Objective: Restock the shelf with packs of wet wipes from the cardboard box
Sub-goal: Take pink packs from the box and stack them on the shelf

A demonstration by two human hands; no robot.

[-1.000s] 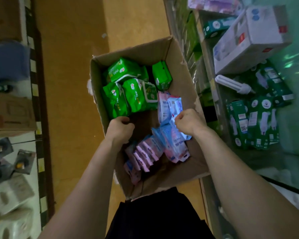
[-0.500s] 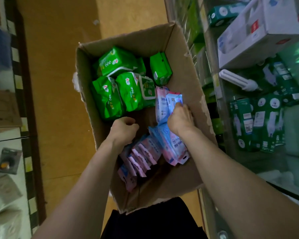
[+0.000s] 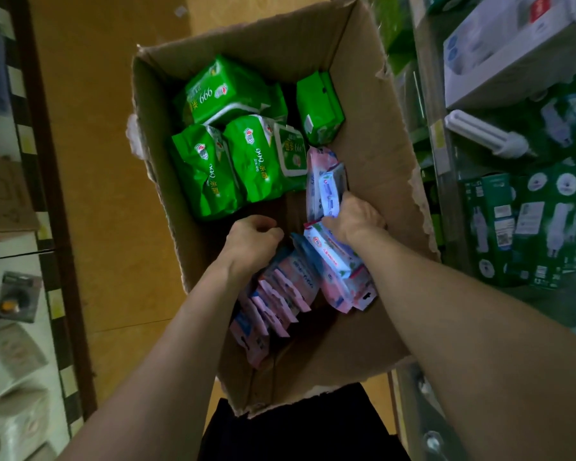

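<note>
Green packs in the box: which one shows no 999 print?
The green pack farthest right, nearest the right wall of the box. It shows a plain side, while the other green packs all show 999.

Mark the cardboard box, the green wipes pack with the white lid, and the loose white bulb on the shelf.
cardboard box (image 3: 376,151): head view, bare inner right wall.
green wipes pack (image 3: 253,161): head view, middle of its green front.
white bulb (image 3: 479,133): head view, midway along its tubes.
</note>
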